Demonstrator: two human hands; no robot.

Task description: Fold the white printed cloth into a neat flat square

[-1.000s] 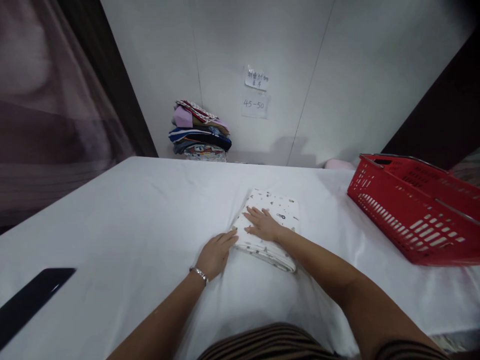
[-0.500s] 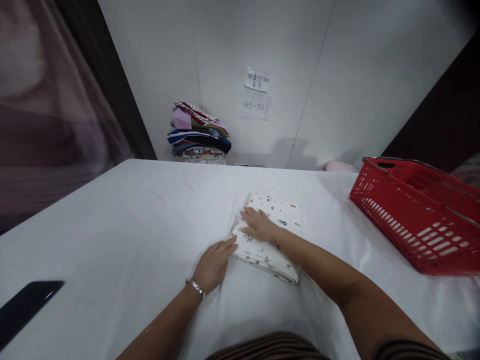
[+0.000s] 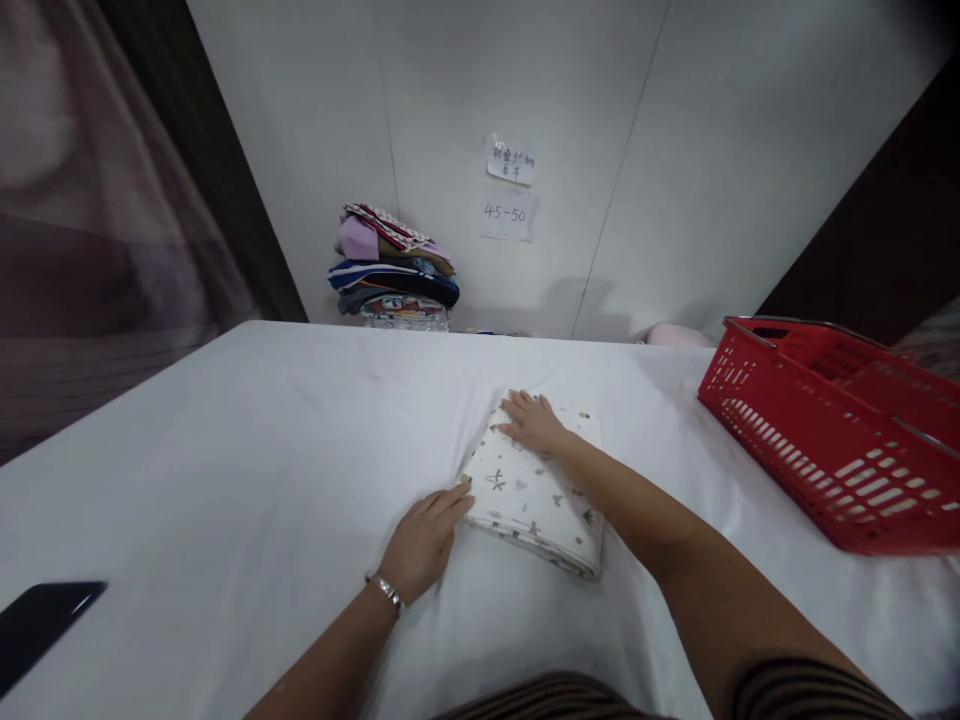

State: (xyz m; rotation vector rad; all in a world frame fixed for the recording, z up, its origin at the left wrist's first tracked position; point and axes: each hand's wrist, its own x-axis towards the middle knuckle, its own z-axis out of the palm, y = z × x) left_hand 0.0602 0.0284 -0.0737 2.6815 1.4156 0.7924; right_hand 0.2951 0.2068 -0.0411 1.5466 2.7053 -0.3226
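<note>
A folded white cloth (image 3: pixel 525 490) with small grey and tan printed motifs lies flat on the white-covered table (image 3: pixel 300 450). Its stacked layers show along the near edge. My right hand (image 3: pixel 534 422) rests palm down on its far part, fingers spread, and my right forearm crosses above its right side. At the cloth's left near corner, my left hand (image 3: pixel 424 540) touches the edge with its fingertips, fingers stretched out. A metal band circles my left wrist. Neither hand grasps anything.
A red plastic basket (image 3: pixel 825 430) with metal handles stands at the right. Behind the table's far edge rises a stack of folded fabrics (image 3: pixel 397 265). Paper notes (image 3: pixel 510 190) hang on the wall. A dark flat object (image 3: pixel 45 625) lies at the left edge.
My right hand has slid away from me and slightly right over the cloth, whose top now looks flatter. My left hand stays at the corner.
</note>
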